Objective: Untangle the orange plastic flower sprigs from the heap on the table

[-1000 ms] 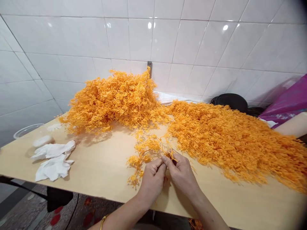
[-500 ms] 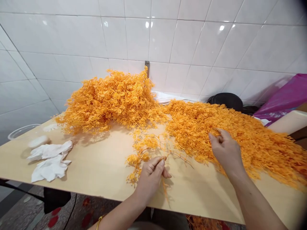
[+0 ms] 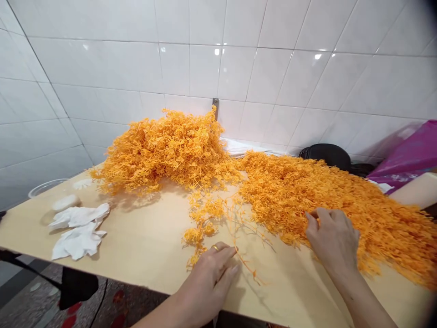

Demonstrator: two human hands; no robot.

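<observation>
- Orange sprig (image 3: 205, 223): loose, lying flat on bare counter (image 3: 290, 291), just in front of the 2 big masses; thin stem (image 3: 244, 262) runs down-R past L hand.
- L hand (image 3: 208, 273): on counter nr front edge, gold ring (image 3: 215, 248) on 1 finger. L fingers (image 3: 221, 262) pressed together, almost straight, tips just beside stem; can't tell if pinching it, thumb hidden.
- R hand (image 3: 332, 239): over front edge of spread orange mass (image 3: 324, 200). R fingers (image 3: 316, 218) curled, tips down in the sprigs; can't tell if pinching any.
- Heaped orange pile (image 3: 167, 150): back L of counter, by tile wall (image 3: 102, 68), touching spread mass, which runs off to R.
- Metal bracket (image 3: 215, 108): on wall just above pile.
- L end of counter: 2 crumpled white cloths (image 3: 78, 232), white lump (image 3: 66, 202) just behind, clear plastic bowl (image 3: 46, 187) further back.
- Back R: black bag (image 3: 326, 156), magenta plastic bag (image 3: 414, 150).
</observation>
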